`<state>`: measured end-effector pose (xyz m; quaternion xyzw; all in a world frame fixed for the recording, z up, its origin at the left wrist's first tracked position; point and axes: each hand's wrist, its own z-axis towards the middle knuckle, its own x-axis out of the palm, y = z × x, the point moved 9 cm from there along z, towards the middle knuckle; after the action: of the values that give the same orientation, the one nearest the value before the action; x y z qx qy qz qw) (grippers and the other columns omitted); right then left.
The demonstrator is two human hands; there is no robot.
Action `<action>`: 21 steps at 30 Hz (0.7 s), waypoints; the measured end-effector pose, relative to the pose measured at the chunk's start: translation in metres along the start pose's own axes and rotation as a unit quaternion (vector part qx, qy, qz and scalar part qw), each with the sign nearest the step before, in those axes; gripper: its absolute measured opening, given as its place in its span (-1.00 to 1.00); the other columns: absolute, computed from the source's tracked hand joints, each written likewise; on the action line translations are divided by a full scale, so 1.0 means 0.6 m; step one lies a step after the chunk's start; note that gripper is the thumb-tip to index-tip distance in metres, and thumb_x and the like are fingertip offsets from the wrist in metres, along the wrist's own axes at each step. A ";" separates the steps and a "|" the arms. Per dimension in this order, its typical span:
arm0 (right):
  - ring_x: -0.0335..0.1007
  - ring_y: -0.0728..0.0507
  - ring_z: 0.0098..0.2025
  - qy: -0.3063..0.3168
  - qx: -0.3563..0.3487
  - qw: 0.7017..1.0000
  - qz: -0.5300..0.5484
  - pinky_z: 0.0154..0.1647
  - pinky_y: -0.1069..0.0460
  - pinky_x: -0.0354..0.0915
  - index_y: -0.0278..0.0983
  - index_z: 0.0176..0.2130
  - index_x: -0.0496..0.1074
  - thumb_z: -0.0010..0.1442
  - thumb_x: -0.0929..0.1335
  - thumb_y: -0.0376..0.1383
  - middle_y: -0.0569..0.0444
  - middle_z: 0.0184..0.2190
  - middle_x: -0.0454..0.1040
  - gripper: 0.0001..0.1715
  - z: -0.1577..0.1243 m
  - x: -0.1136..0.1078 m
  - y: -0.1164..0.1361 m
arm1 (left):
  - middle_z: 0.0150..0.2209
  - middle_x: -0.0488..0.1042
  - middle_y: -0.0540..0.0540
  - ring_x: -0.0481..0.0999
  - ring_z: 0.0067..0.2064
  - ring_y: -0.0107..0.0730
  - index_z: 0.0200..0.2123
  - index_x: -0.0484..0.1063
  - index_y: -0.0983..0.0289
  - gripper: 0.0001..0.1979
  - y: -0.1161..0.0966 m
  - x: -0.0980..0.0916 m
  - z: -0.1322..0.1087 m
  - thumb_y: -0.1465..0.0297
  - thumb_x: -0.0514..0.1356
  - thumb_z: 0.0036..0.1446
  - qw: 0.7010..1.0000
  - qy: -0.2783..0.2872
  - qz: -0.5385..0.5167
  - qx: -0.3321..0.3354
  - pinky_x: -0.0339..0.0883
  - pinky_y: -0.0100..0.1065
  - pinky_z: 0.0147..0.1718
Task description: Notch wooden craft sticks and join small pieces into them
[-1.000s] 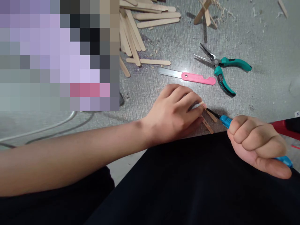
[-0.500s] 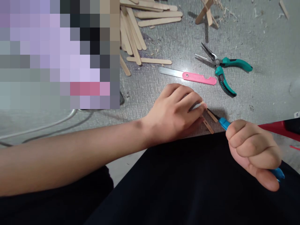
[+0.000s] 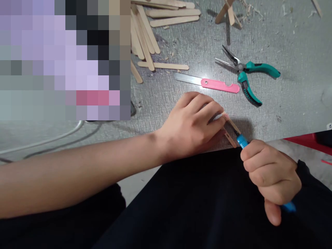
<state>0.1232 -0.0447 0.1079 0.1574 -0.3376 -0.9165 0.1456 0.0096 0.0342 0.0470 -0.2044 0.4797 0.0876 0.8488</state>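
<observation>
My left hand [image 3: 193, 124] presses down on a small wooden stick piece [image 3: 230, 133] at the table's near edge, its fingers closed over the piece's far end. My right hand [image 3: 269, 176] is wrapped in a fist round a blue-handled craft knife [image 3: 242, 141]. The knife's dark blade tip touches the wooden piece just beyond my left fingertips. The knife's blue tail end sticks out below my fist. My lap in dark cloth lies right under both hands.
Teal-handled long-nose pliers [image 3: 246, 77] and a pink-handled metal blade [image 3: 207, 83] lie on the grey table [image 3: 285, 103] beyond my hands. Several wooden craft sticks [image 3: 147, 38] are heaped at the back, with wood shavings and a small stick frame [image 3: 228, 12]. White cables [image 3: 52, 140] run at left.
My right hand has pulled the knife down and to the left toward me, along the wooden piece. My left hand has kept still.
</observation>
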 end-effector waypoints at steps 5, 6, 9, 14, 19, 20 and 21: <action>-0.19 -0.02 -0.54 -0.003 -0.004 1.000 0.013 -0.53 -0.05 -0.08 -0.21 -0.76 0.05 0.51 0.35 -0.14 0.22 -0.58 -0.09 -0.13 0.012 0.004 -0.007 | -0.06 0.62 0.11 0.54 -0.03 -0.11 -0.01 0.56 0.20 -0.80 0.001 0.005 -0.003 0.26 0.27 0.40 1.000 0.009 0.019 -0.005 0.45 -0.03 -0.03; -0.19 -0.02 -0.53 -0.005 0.001 1.000 0.014 -0.53 -0.05 -0.08 -0.21 -0.77 0.05 0.50 0.36 -0.14 0.22 -0.58 -0.08 -0.12 0.012 0.003 -0.007 | -0.06 0.62 0.11 0.54 -0.03 -0.11 -0.01 0.57 0.20 -0.80 0.000 0.005 -0.002 0.25 0.27 0.40 1.000 0.009 0.020 -0.004 0.45 -0.04 -0.03; -0.19 -0.03 -0.52 -0.008 0.002 1.000 0.012 -0.52 -0.06 -0.09 -0.21 -0.79 0.05 0.50 0.36 -0.16 0.21 -0.58 -0.07 -0.11 0.009 0.003 -0.003 | -0.07 0.62 0.10 0.54 -0.04 -0.12 -0.05 0.57 0.20 -0.81 -0.001 0.003 0.000 0.24 0.26 0.41 1.000 0.006 0.025 -0.001 0.46 -0.05 -0.04; -0.22 -0.03 -0.54 -0.015 -0.001 1.000 0.015 -0.51 -0.06 -0.13 -0.21 -0.78 0.05 0.50 0.36 -0.13 0.22 -0.59 -0.09 -0.10 0.006 -0.001 -0.002 | -0.09 0.63 0.13 0.55 -0.06 -0.11 -0.06 0.57 0.24 -0.79 -0.004 -0.001 0.002 0.24 0.27 0.41 1.000 -0.003 0.027 0.010 0.49 -0.05 -0.08; -0.21 -0.02 -0.54 -0.016 0.000 1.000 0.026 -0.51 -0.06 -0.12 -0.21 -0.78 0.04 0.51 0.36 -0.14 0.22 -0.61 -0.08 -0.10 0.006 -0.002 -0.004 | -0.08 0.63 0.11 0.56 -0.06 -0.11 -0.07 0.58 0.23 -0.80 -0.004 0.002 0.002 0.24 0.28 0.41 0.999 0.004 0.038 0.013 0.50 -0.06 -0.07; -0.20 -0.02 -0.54 -0.016 0.001 1.000 0.024 -0.51 -0.06 -0.12 -0.21 -0.78 0.04 0.51 0.35 -0.15 0.22 -0.61 -0.07 -0.11 0.007 -0.001 -0.005 | -0.08 0.63 0.11 0.56 -0.06 -0.11 -0.07 0.58 0.23 -0.79 -0.004 0.002 0.002 0.23 0.28 0.40 0.999 0.004 0.040 0.013 0.50 -0.06 -0.07; -0.20 -0.02 -0.54 -0.014 0.000 1.000 0.023 -0.51 -0.06 -0.11 -0.21 -0.78 0.04 0.52 0.35 -0.16 0.22 -0.61 -0.07 -0.11 0.008 0.000 -0.005 | -0.09 0.63 0.12 0.56 -0.07 -0.11 -0.08 0.58 0.24 -0.78 -0.004 0.002 0.002 0.22 0.28 0.40 0.999 0.003 0.040 0.014 0.50 -0.06 -0.08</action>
<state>0.1210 -0.0397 0.1094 0.1365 -0.3430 -0.9152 0.1614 0.0116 0.0326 0.0472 -0.1734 0.4912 0.1139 0.8460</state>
